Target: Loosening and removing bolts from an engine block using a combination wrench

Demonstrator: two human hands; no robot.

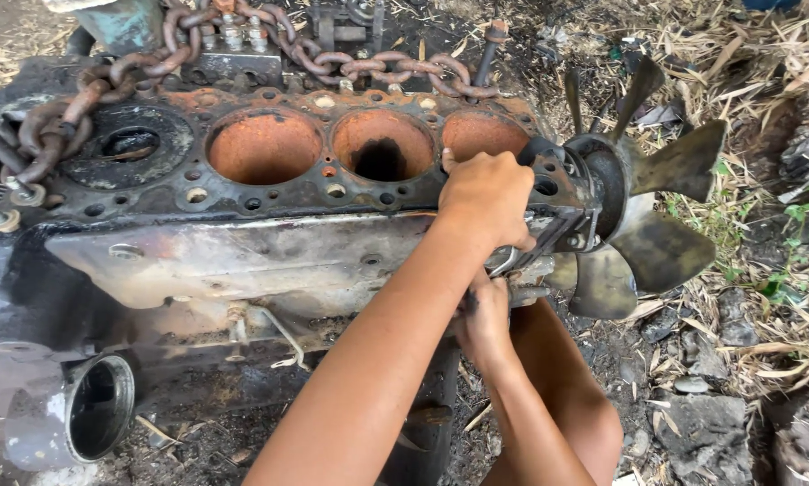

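Note:
A rusty engine block (pixel 242 261) lies on the ground, with three open orange cylinder bores (pixel 382 144) in its top face. My left hand (pixel 485 193) is curled over the block's right end, next to the third bore and just left of the metal fan (pixel 643 211). Below it, my right hand (pixel 483 319) is closed around a metal wrench (pixel 505 263) whose ring end shows between the two hands, against the block's side by the fan hub. Where the wrench sits is hidden by my hands.
A heavy rusty chain (pixel 350 65) runs across the block's far edge and down its left side. A round pipe opening (pixel 98 418) sticks out at lower left. My knee (pixel 571 396) is under the fan. Dry straw, stones and dirt (pixel 746 342) lie to the right.

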